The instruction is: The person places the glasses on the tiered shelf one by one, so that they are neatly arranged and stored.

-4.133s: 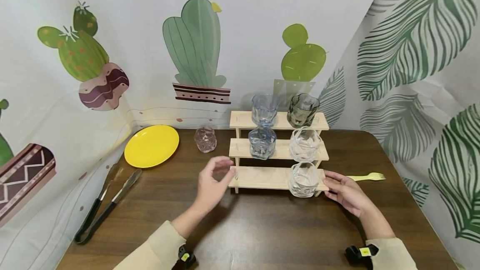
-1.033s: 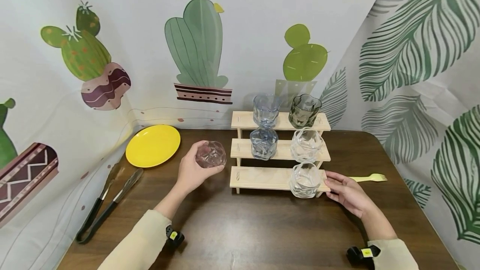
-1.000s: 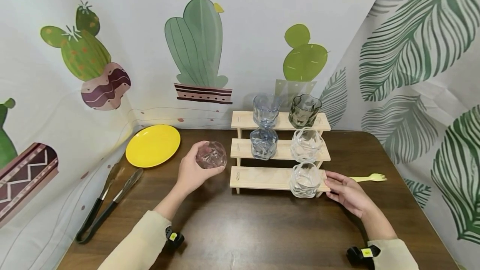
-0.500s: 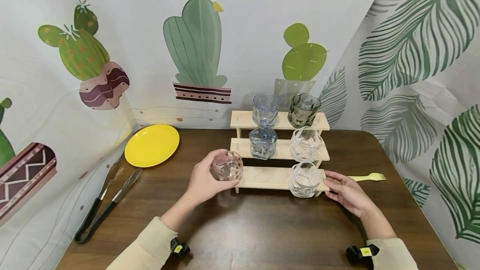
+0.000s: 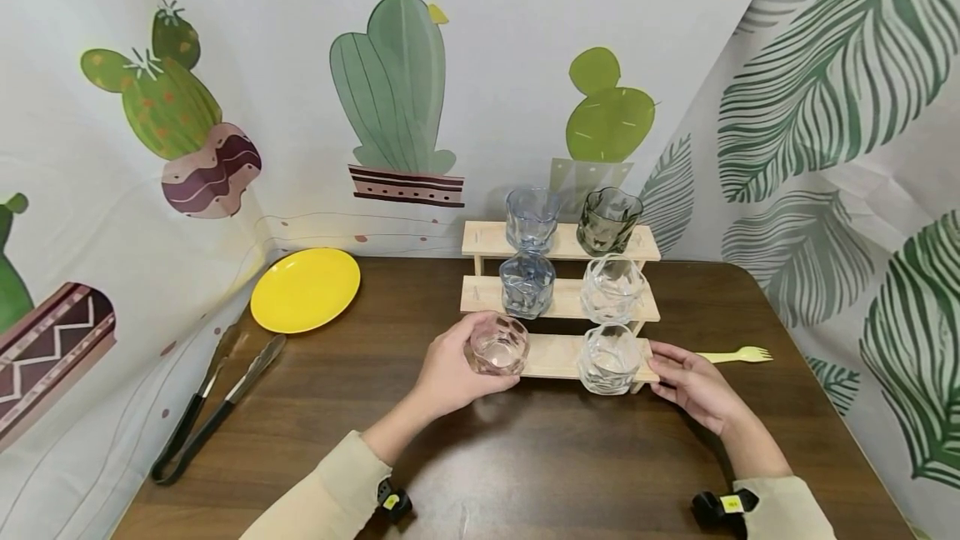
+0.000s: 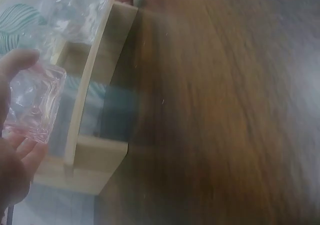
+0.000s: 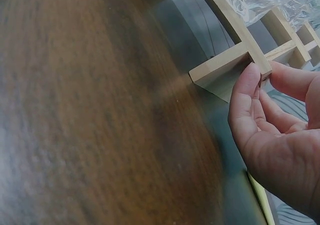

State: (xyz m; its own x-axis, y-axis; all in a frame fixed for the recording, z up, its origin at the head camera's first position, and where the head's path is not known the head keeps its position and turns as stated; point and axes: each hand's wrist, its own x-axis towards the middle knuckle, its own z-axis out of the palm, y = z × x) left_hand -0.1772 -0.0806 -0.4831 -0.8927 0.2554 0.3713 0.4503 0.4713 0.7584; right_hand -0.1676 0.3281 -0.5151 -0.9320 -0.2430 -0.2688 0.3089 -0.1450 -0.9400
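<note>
My left hand point(image 5: 450, 369) holds a pink glass point(image 5: 499, 346) over the left end of the lowest step of a wooden three-step rack point(image 5: 551, 355). In the left wrist view the thumb and fingers curl round the pink glass point(image 6: 36, 102), close above the board; whether it touches the wood I cannot tell. My right hand point(image 5: 693, 386) pinches the right end of that lowest step, thumb and finger on the board's end in the right wrist view. A clear glass point(image 5: 609, 359) stands on the same step, at its right.
Another clear glass point(image 5: 612, 288) and a blue glass point(image 5: 527, 285) stand on the middle step. A pale blue glass point(image 5: 532, 220) and a grey-green glass point(image 5: 609, 221) occupy the top step. Left lie a yellow plate point(image 5: 305, 291) and tongs point(image 5: 217, 407); a yellow fork point(image 5: 738, 355) lies right.
The left hand has taken up the pink glass from the table left of the rack and carried it right, over the lowest step. The right hand has kept its place on the rack.
</note>
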